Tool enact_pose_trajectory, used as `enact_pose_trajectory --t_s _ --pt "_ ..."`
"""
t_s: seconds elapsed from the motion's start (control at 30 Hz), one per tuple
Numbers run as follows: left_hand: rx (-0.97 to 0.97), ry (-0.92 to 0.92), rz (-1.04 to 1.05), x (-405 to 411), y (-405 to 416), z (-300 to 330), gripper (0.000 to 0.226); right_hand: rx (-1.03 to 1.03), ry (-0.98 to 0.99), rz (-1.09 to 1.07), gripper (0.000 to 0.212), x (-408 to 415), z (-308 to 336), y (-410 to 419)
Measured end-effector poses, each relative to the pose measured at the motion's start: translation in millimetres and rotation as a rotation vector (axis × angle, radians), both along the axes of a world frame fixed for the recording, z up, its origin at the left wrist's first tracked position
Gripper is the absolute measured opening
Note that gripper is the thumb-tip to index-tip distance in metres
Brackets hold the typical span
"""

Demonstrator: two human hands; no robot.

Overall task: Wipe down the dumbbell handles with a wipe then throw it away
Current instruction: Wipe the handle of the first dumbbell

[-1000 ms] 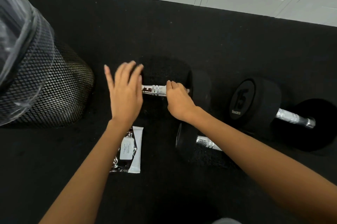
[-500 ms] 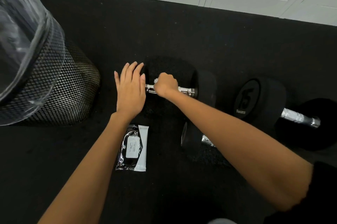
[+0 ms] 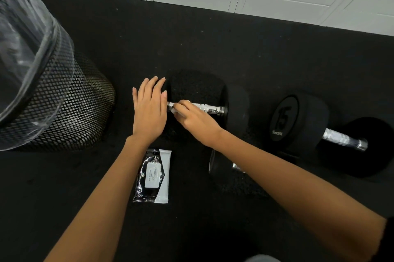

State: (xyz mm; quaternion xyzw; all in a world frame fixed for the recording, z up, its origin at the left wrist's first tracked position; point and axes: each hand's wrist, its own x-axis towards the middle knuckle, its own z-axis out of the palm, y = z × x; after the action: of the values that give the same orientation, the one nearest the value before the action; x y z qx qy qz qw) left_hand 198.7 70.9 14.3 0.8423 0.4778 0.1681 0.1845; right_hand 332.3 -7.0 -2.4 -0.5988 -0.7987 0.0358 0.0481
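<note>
Left hand (image 3: 149, 110) flat, hiding dumbbell end, right hand (image 3: 195, 122) grip pinching half-hidden wipe (image 3: 175, 110) on handle (image 3: 210, 109)

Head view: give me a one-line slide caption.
Right hand rubs a wipe along a dumbbell handle while the flat left hand steadies its end.

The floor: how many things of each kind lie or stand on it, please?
Dumbbells: 3
Wipe packs: 1
Mesh bins: 1
Total: 5
</note>
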Motion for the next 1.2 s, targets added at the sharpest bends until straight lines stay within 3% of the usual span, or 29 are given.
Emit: enact_pose_trajectory --t_s 0.1,0.23,0.33,0.43,0.77,0.83,0.9,0.97,1.07,1.2 --pt "0.004 0.001 -0.003 0.0 -0.1 0.0 0.042 -0.053 -0.172 0.007 0.022 2.5 12.8 -10.3" --pt "0.008 0.003 0.003 -0.1 -1.0 -0.1 0.042 -0.104 -0.21 -0.092 0.018 4.4 36.8 -21.8" --pt "0.013 0.006 0.001 0.2 -0.9 -1.0 0.043 -0.239 -0.241 -0.161 0.024 10.5 49.0 -26.5" --pt "0.018 0.001 0.003 0.0 -0.9 -1.4 0.042 -0.238 -0.322 -0.241 0.033 18.5 49.6 -30.8" --pt "0.045 0.062 0.033 2.1 -1.6 -3.5 0.043 -0.3 -0.594 -0.188 0.032 -3.9 40.8 -29.8" --pt "0.049 0.074 0.057 3.6 -2.8 -4.0 0.043 -0.379 -0.474 -0.155 0.03 -8.5 33.6 -35.2" --pt "0.052 0.08 0.078 5.5 -4.4 -4.4 0.042 -0.412 -0.232 -0.176 0.032 -7.1 29.5 -44.5" --pt "0.03 0.068 0.11 8.6 -5.1 -4.4 0.042 -0.422 0.139 -0.277 0.033 0.6 33.5 -55.0" --pt "-0.044 0.054 0.196 16.0 -11.7 -0.5 0.044 -0.438 0.735 -0.565 0.015 15.1 50.5 -71.0" --pt "-0.092 -0.086 0.127 35.1 -49.6 22.5 0.047 -0.557 1.272 -0.787 0.009 38.3 73.4 -97.7"
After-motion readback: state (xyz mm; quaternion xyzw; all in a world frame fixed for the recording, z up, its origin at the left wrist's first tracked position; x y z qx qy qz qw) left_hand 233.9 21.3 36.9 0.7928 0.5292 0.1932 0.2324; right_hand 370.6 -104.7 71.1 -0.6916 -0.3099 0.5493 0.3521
